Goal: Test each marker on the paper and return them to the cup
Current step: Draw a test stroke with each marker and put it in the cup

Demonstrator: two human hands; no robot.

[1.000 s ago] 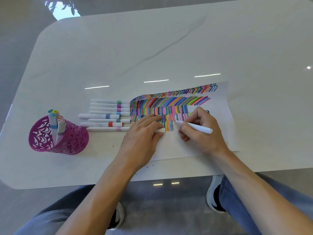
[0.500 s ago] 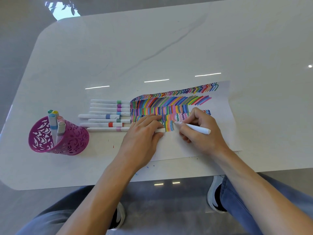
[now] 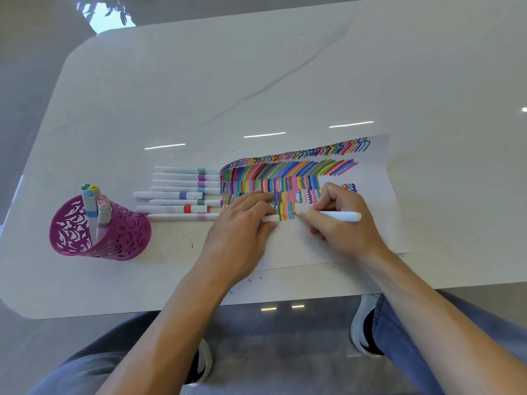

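My right hand [image 3: 342, 223] grips a white marker [image 3: 339, 216] with its tip down on the paper [image 3: 373, 195], at the right end of the lowest row of coloured strokes. My left hand [image 3: 242, 226] rests on the paper just left of the tip. Its fingers lie over the strokes, and a short white cap [image 3: 271, 218] is pinched between thumb and fingers. A magenta cut-out cup [image 3: 114, 238] stands at the left with several markers in it. More white markers [image 3: 182, 192] lie side by side between the cup and the paper.
The white marble-look table [image 3: 256, 81] stretches away beyond the paper. Its near edge [image 3: 171, 309] runs just below my forearms. My knees and shoes show under it.
The marker tip has shifted slightly along the lowest row of strokes. My left hand, the cup and the lying markers have stayed put.
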